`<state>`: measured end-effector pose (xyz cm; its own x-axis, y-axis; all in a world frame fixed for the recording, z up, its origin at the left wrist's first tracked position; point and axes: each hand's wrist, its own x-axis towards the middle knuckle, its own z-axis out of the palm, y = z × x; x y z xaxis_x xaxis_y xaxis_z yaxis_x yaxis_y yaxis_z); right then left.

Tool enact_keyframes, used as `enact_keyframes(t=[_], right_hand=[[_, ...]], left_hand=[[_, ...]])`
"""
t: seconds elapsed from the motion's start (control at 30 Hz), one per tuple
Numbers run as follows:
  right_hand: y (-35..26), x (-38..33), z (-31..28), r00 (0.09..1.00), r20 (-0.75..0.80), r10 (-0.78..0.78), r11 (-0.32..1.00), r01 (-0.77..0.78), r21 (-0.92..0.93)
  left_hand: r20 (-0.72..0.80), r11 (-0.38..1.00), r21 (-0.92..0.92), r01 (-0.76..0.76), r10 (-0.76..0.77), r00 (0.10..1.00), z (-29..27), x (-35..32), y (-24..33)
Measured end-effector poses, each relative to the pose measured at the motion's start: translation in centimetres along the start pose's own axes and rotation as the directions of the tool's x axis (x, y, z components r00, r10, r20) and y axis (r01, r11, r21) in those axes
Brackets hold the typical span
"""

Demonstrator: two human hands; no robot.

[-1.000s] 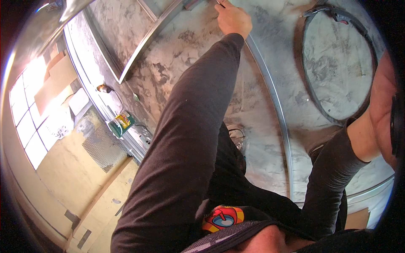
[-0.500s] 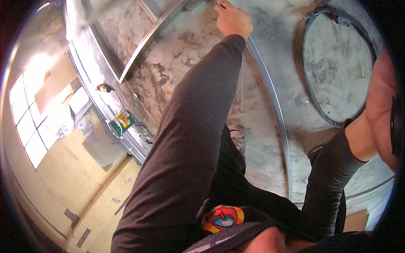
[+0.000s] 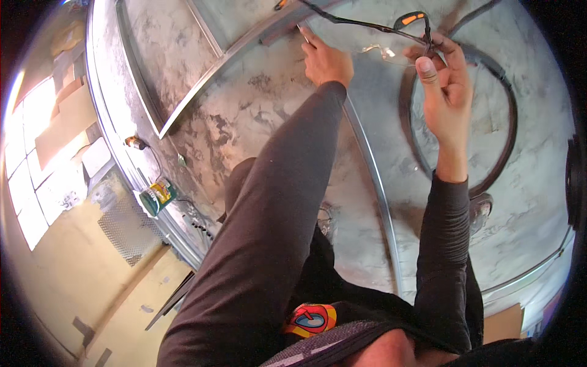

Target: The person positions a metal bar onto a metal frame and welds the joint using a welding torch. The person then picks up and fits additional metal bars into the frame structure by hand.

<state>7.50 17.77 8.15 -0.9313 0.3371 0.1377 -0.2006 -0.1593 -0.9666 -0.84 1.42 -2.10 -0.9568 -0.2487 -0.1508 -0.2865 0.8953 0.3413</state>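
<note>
Close to me, my right hand [image 3: 449, 92] is raised with thumb and fingers pinched on a pair of safety glasses [image 3: 367, 24]. The glasses have thin black arms with orange tips and a clear lens. My left hand [image 3: 330, 64] reaches forward, curled around a slim stick-like thing with a light metallic end [image 3: 301, 28]; most of it is hidden in the fist. Below that wrist runs a long curved metal strip [image 3: 370, 156] lying on the smudged grey floor.
An angled metal frame [image 3: 205, 82] lies ahead on the left. Behind my right hand is a large dark hoop [image 3: 512, 122]. A green tub [image 3: 158, 197] and a small orange-and-black tool [image 3: 136, 142] sit by the long metal rails at left. A shoe [image 3: 480, 214] shows at right.
My right hand has come from the right edge, close to the camera, forward and left, bringing the safety glasses into view. My left hand has shifted slightly lower in the picture, still closed.
</note>
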Motion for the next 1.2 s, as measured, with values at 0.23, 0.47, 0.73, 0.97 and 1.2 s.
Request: enact_keyframes(t=[0.23, 0.47, 0.73, 0.97, 1.2], right_hand=[[2.6, 7.8, 1.7, 0.992, -0.068, -0.11, 0.935, 0.08, -0.345], [6.3, 14.9, 6.3, 0.918, 0.146, -0.369, 0.642, 0.366, -0.674], [10.7, 18.9, 7.7, 0.849, 0.404, -0.339, 0.41, 0.52, -0.749], [10.2, -2.3, 6.0, 0.99, 0.128, 0.056, 0.676, 0.057, -0.735], [8.3, -17.9, 2.8, 0.944, 0.251, 0.214, 0.52, 0.108, -0.847]], left_hand=[[0.02, 0.999, 0.0, 0.045, -0.045, 0.999, -0.1, 0.4, -0.2], [-0.041, 0.998, 0.013, 0.054, -0.053, 0.998, 0.4, 0.7, -0.6], [-0.059, 0.998, 0.009, 0.064, -0.063, 0.996, 0.8, 0.4, -0.2], [0.011, 0.997, 0.017, 0.071, -0.072, 0.997, 0.2, 0.4, -1.5], [0.009, 0.998, -0.027, 0.06, -0.06, 0.998, 0.0, 0.5, -0.4]])
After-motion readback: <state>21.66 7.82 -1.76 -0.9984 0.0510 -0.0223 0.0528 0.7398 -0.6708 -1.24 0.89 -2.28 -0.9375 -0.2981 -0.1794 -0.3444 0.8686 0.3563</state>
